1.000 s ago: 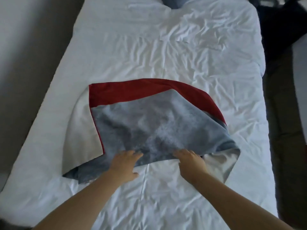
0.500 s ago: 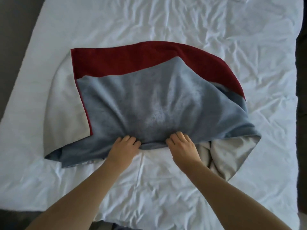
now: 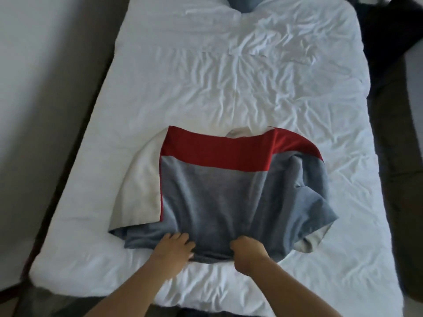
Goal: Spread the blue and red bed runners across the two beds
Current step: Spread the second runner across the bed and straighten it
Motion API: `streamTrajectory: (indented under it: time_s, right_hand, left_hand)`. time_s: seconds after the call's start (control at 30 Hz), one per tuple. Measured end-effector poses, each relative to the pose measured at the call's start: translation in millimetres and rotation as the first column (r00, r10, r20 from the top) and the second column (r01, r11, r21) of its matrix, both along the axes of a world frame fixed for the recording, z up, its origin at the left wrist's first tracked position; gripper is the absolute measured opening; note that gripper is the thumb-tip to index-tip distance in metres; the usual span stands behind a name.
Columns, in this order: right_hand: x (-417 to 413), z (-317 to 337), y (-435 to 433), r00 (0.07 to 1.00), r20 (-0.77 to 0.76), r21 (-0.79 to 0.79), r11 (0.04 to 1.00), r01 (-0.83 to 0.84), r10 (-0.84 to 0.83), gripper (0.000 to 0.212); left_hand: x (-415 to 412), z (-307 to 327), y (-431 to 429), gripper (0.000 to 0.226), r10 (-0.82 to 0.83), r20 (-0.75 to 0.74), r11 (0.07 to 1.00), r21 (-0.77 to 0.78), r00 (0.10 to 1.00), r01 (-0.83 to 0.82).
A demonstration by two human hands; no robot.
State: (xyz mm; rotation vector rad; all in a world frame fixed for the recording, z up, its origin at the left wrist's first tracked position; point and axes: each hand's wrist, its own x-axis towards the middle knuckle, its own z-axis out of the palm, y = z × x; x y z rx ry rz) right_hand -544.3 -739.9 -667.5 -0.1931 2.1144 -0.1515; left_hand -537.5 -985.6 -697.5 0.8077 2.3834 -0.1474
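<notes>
Bed runner (image 3: 212, 191), blue and red, is found folded in layers on the near half of the bed (image 3: 229, 88), bunched towards the bed's right side. Its near hem is pinched between fingers and thumb of the left hand (image 3: 175, 248) and clenched in the curled fingers of the right hand (image 3: 248, 252). Spreading is judged barely begun; no second runner is seen.

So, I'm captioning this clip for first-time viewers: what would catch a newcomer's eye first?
The blue and red bed runner stands out most, lying folded and bunched on the near half of the white bed. The right hand grips its near edge in a fist, and the left hand touches that edge beside it. A blue pillow peeks in at the far end.
</notes>
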Motion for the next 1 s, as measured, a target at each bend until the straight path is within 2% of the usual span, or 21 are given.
streamTrajectory:
  time_s: [0.1,0.17,0.23,0.3,0.37,0.53,0.67,0.7,0.8,0.87,0.93,1.0]
  right_hand:
    - [-16,17,-22,0.999,-0.036,-0.010,1.000,-0.015,0.015,0.031]
    - [-25,23,-39,0.996,-0.080,-0.030,0.999,-0.032,0.030,0.033]
    - [-33,23,-55,0.992,-0.124,-0.107,0.994,-0.013,0.000,0.040]
    - [-41,21,-70,0.989,-0.149,-0.198,0.980,-0.005,-0.025,0.055]
    - [-46,11,-85,0.988,-0.157,-0.256,0.966,-0.028,-0.013,0.066]
    - [-31,-27,-109,0.988,-0.146,-0.342,0.940,0.006,-0.060,0.068]
    - [-10,-61,-124,0.991,-0.126,-0.359,0.934,0.003,-0.051,0.067]
    - [-8,-68,-130,0.986,-0.151,-0.372,0.928,0.008,-0.069,0.065]
    - [-16,-82,-157,0.937,-0.271,-0.458,0.886,0.077,-0.221,0.053]
    - [-21,-92,-180,0.891,-0.344,-0.485,0.869,0.103,-0.297,0.049]
    - [-27,-103,-206,0.848,-0.413,-0.465,0.878,0.117,-0.332,0.052]
    - [-33,-110,-233,0.801,-0.472,-0.440,0.886,0.148,-0.368,0.052]
  left_hand:
    - [-21,25,-15,0.043,0.119,-0.069,0.992,-0.022,0.991,-0.121]
    - [-33,35,-27,0.057,0.175,-0.053,0.982,-0.056,0.983,-0.178]
    - [-42,40,-39,0.068,0.197,-0.033,0.975,-0.095,0.980,-0.199]
    - [-51,38,-47,0.069,0.243,-0.086,0.967,-0.059,0.966,-0.248]
    - [-56,26,-56,0.066,0.285,-0.126,0.953,-0.075,0.950,-0.295]
    - [-50,-24,-63,0.069,0.431,-0.191,0.893,-0.049,0.882,-0.447]
    - [-38,-65,-67,0.081,0.479,-0.253,0.876,0.082,0.840,-0.475]
    - [-36,-76,-68,0.078,0.491,-0.282,0.871,0.125,0.825,-0.475]
    - [-35,-103,-71,0.046,0.545,-0.369,0.838,0.224,0.753,-0.497]
    - [-40,-114,-80,0.035,0.558,-0.396,0.828,0.323,0.729,-0.458]
    - [-51,-117,-97,0.028,0.539,-0.375,0.819,0.444,0.754,-0.364]
    - [-65,-111,-113,0.030,0.536,-0.269,0.782,0.515,0.800,-0.351]
